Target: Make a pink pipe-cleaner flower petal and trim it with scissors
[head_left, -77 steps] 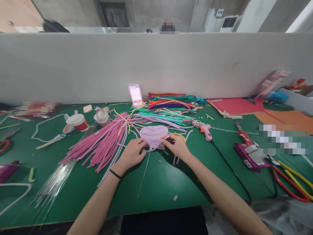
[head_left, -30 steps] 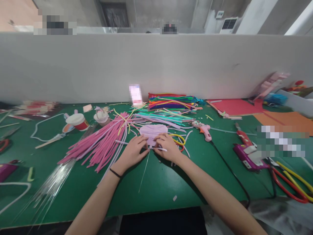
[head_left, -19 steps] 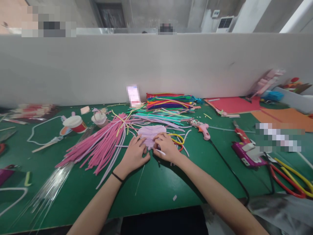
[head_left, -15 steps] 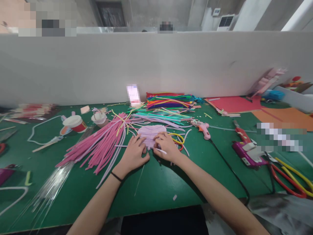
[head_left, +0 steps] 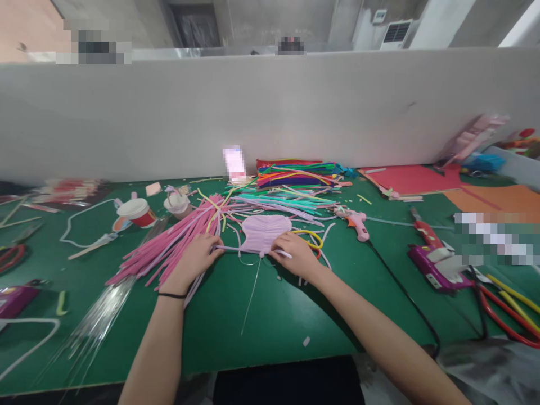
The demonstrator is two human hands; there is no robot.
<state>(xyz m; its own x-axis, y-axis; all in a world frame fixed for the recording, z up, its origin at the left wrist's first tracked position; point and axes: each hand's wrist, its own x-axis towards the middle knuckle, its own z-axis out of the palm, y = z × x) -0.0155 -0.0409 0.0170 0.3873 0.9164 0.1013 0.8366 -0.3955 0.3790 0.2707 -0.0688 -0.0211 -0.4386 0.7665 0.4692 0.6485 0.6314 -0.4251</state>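
A lilac piece [head_left: 266,232] made of bent pipe cleaners lies on the green table [head_left: 270,320]. My right hand [head_left: 296,254] rests at its lower right edge with the fingers pinched on it. Out to the left, my left hand [head_left: 194,260] has its fingers closed on the end of a lilac pipe cleaner [head_left: 230,248] that runs back to the piece. A thin wire [head_left: 252,295] trails from the piece toward me. A heap of pink pipe cleaners [head_left: 172,244] lies under and beside my left hand.
Coloured pipe cleaners [head_left: 295,180] are stacked at the back by the grey partition [head_left: 270,112]. A pink glue gun [head_left: 355,222] and a purple glue gun [head_left: 436,264] lie at the right, with a black cord [head_left: 405,304]. Two paper cups [head_left: 137,212] stand at the left.
My left hand has moved left, away from the lilac piece, drawing a lilac pipe cleaner out sideways. My right hand stays on the piece.
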